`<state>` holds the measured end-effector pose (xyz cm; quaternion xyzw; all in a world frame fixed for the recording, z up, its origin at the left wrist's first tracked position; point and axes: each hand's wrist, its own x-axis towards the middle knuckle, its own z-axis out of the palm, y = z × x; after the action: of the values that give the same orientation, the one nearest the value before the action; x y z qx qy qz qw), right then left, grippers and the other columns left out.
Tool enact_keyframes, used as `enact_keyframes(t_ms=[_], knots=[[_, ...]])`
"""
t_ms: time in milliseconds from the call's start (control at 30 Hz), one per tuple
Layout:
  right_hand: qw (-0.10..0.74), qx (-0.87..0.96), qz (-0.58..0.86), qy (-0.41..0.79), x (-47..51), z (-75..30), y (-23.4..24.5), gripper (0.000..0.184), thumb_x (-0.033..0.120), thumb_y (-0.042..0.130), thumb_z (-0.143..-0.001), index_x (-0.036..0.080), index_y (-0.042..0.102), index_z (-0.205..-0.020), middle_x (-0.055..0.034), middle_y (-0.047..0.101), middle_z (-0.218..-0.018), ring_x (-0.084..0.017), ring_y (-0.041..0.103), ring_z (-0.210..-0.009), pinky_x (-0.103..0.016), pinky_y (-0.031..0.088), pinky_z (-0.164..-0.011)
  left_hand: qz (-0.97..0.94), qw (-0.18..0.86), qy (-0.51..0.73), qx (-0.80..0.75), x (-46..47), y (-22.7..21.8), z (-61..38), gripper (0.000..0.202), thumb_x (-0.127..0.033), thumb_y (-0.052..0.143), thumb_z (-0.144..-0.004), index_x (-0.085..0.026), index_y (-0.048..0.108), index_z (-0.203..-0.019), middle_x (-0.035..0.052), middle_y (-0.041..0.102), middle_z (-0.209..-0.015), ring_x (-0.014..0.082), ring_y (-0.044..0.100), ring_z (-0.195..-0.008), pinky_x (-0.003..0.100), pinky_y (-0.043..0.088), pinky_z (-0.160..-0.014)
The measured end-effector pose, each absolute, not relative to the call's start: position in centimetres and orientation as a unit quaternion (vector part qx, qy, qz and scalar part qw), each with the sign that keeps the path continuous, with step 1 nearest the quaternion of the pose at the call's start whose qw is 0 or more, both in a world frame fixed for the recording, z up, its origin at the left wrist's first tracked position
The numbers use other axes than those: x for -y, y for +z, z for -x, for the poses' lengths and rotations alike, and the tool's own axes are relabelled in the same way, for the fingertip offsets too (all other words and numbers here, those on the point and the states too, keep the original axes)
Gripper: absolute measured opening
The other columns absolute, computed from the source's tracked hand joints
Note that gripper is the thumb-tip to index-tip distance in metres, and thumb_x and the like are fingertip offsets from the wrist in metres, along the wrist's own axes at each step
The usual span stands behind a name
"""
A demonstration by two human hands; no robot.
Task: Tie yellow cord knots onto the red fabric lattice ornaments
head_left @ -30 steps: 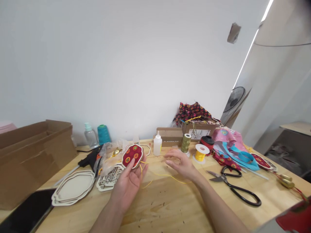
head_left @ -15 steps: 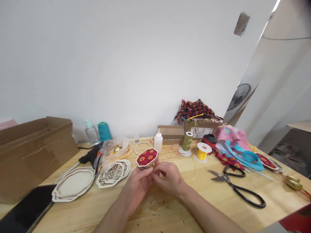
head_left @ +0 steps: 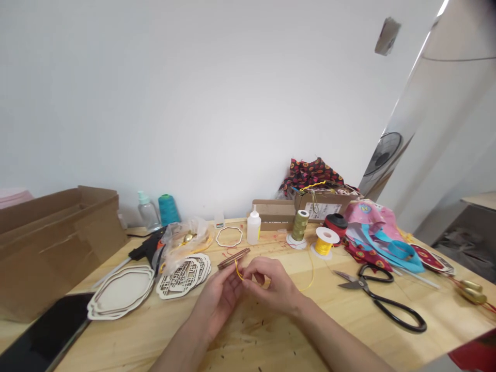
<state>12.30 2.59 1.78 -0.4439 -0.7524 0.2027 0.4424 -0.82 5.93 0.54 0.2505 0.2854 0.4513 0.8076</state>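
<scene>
My left hand [head_left: 220,295] is closed on a thin, scallop-edged wooden plaque [head_left: 234,258], now seen edge-on, so its red patterned face is hidden. A yellow cord [head_left: 237,269] hangs from the plaque's near edge. My right hand [head_left: 270,283], just to the right, pinches this cord between thumb and fingers. From beyond the right hand, yellow cord runs across the table toward a white spool of yellow cord [head_left: 324,247]. Right of my hands lie black-handled scissors [head_left: 391,307] with blades apart.
At left are a cardboard box [head_left: 58,248], a black phone [head_left: 46,330], plain wooden plates [head_left: 120,294], lattice cutouts [head_left: 182,279] and a glue gun [head_left: 145,249]. A white squeeze bottle [head_left: 253,229], an olive thread spool [head_left: 299,226] and fabric scraps [head_left: 370,219] stand farther back.
The plaque has tipped from showing its red patterned face to edge-on. My right hand has drawn slightly away from it, and the yellow cord between them now shows. The view has shifted slightly.
</scene>
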Motion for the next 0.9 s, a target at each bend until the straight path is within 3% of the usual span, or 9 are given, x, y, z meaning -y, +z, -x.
enact_keyframes(t_ms=[100,200,367,433,500,633,767,900], knots=[[0.481,0.657,0.491,0.309,-3.2,-12.4,1.3,0.03,0.038,0.047,-0.075,0.014,0.06,-0.063,0.0007,0.051,-0.053,-0.009,0.041,-0.048,-0.02,0.031,-0.047,-0.261,0.813,0.434,-0.289,-5.7,0.7,0.8,0.014,-0.007,0.051,-0.072,-0.013,0.064,-0.074,0.0024,0.064,-0.062,0.0102,0.059,-0.055,0.023,0.049,-0.058],[0.493,0.564,0.52,0.41,-3.9,-12.6,0.9,0.051,0.053,0.035,-0.076,0.011,0.058,-0.058,0.0018,0.047,-0.042,-0.006,0.035,-0.036,-0.019,0.026,-0.038,-0.275,0.811,0.429,-0.288,-5.4,1.1,0.7,0.012,-0.008,0.054,-0.071,-0.013,0.065,-0.074,-0.0017,0.059,-0.057,0.0031,0.047,-0.04,0.018,0.046,-0.052],[0.458,0.443,0.508,0.58,-4.2,-12.9,0.9,0.061,0.063,0.031,-0.072,0.01,0.056,-0.054,0.0014,0.048,-0.038,-0.003,0.025,-0.026,-0.017,0.012,-0.029,-0.477,0.724,0.389,-0.311,-4.9,1.5,0.2,0.012,-0.018,0.056,-0.071,-0.012,0.066,-0.075,-0.0044,0.048,-0.046,0.0026,0.029,-0.034,0.014,0.029,-0.037],[0.459,0.419,0.511,0.595,-4.1,-12.8,1.0,0.059,0.062,0.035,-0.07,0.01,0.054,-0.05,0.001,0.048,-0.037,-0.002,0.026,-0.025,-0.017,0.01,-0.029,-0.56,0.669,0.368,-0.323,-4.7,1.6,0.1,0.015,-0.022,0.056,-0.071,-0.013,0.066,-0.068,-0.0055,0.043,-0.043,0.004,0.027,-0.034,0.014,0.023,-0.034],[0.464,0.404,0.511,0.599,-3.9,-12.7,1.2,0.055,0.059,0.041,-0.069,0.01,0.053,-0.047,0.001,0.048,-0.035,-0.002,0.027,-0.025,-0.017,0.009,-0.029,-0.605,0.634,0.359,-0.32,-4.5,1.7,0.0,0.015,-0.022,0.056,-0.071,-0.014,0.067,-0.065,-0.0037,0.046,-0.045,0.0061,0.032,-0.039,0.016,0.026,-0.038],[0.488,0.379,0.505,0.602,-3.8,-12.4,1.4,0.04,0.046,0.054,-0.065,0.012,0.048,-0.044,0.0053,0.041,-0.031,-0.001,0.026,-0.026,-0.017,0.008,-0.03,-0.705,0.552,0.322,-0.307,-4.3,1.7,0.0,0.022,-0.025,0.049,-0.075,-0.016,0.067,-0.083,-0.0017,0.05,-0.053,0.0111,0.04,-0.053,0.019,0.032,-0.052],[0.532,0.349,0.498,0.59,-4.0,-12.8,1.4,0.031,0.034,0.053,-0.064,0.016,0.039,-0.043,0.0081,0.038,-0.032,-0.001,0.019,-0.027,-0.017,0.009,-0.03,-0.703,0.576,0.279,-0.31,-4.2,1.7,0.2,0.037,-0.034,0.04,-0.079,-0.015,0.054,-0.108,-0.0076,0.035,-0.045,0.0084,0.027,-0.042,0.018,0.021,-0.042],[0.586,0.335,0.501,0.541,-4.2,-13.6,1.7,0.03,0.03,0.048,-0.065,0.016,0.04,-0.04,0.0065,0.039,-0.031,-0.002,0.02,-0.027,-0.017,0.011,-0.031,-0.657,0.632,0.26,-0.318,-4.5,1.9,0.7,0.041,-0.042,0.042,-0.076,-0.014,0.056,-0.103,-0.0099,0.03,-0.041,0.0065,0.02,-0.038,0.018,0.016,-0.037]])
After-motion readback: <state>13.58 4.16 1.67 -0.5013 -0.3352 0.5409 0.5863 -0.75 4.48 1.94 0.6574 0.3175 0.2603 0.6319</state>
